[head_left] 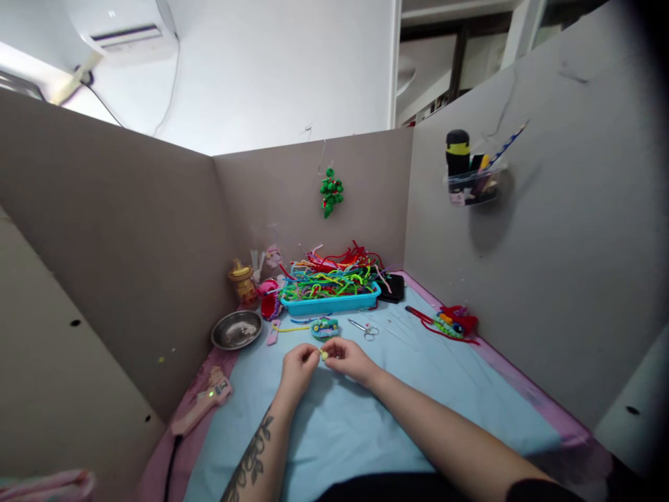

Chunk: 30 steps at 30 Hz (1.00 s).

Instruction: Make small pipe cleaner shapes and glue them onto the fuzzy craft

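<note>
Both hands meet over the blue cloth, pinching a small yellow piece (325,355) between them. My left hand (300,364) has its thumb and fingers pressed together at the left edge of that piece. From the right, my right hand (349,358) grips it with bent fingers. Just behind the hands lies a teal crafted item (325,328) with yellow spots, a yellow stem (290,328) reaching out to its left. Small scissors (366,329) rest behind and to the right of my right hand.
A blue tray (332,304) of colourful pipe cleaners stands at the back. At left are a metal bowl (237,330) and a pink glue gun (203,408) with a green light. Red and multicoloured pieces (454,322) lie at right. Grey panels (313,195) enclose the table.
</note>
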Each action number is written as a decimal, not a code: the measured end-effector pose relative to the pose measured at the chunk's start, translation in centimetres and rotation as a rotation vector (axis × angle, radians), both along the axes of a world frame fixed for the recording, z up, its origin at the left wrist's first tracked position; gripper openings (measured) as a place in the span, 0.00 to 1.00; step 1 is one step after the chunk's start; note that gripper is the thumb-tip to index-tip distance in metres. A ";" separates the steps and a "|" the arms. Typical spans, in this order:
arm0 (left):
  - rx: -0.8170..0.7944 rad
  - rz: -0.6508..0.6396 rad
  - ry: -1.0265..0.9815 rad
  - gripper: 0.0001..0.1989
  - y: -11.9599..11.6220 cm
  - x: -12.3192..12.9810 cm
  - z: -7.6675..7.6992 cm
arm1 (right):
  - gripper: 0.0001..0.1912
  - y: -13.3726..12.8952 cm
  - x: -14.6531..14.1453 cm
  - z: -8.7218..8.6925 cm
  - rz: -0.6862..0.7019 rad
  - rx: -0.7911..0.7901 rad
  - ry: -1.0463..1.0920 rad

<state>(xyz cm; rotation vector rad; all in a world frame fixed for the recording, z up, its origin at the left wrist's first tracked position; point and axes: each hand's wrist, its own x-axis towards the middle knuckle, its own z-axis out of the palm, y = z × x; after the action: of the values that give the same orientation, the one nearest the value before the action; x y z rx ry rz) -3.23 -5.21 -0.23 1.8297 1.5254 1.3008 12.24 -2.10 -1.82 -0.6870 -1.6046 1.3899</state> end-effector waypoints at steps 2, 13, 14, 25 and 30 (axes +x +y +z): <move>0.006 0.011 0.021 0.09 0.1 -0.1 -0.3 | 0.14 -0.1 -0.1 0.1 -0.023 0.018 0.037; -0.042 -0.144 0.037 0.10 -0.1 0.4 -0.6 | 0.07 0.3 0.1 0.1 -0.248 0.172 -0.124; -0.046 -0.141 0.021 0.10 -0.2 0.4 -0.4 | 0.07 0.4 0.1 0.0 -0.235 0.168 -0.122; -0.010 -0.019 0.013 0.08 0.2 0.0 -0.5 | 0.08 -0.2 0.0 0.1 -0.065 0.139 -0.151; 0.002 -0.104 0.067 0.09 0.0 0.4 -0.7 | 0.09 0.1 0.0 0.1 -0.222 0.195 -0.112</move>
<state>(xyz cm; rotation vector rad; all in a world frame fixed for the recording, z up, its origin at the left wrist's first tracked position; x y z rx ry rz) -2.83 -5.24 -0.94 1.9444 1.4424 1.2049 12.20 -1.97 -1.75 -0.8097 -1.6689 1.0362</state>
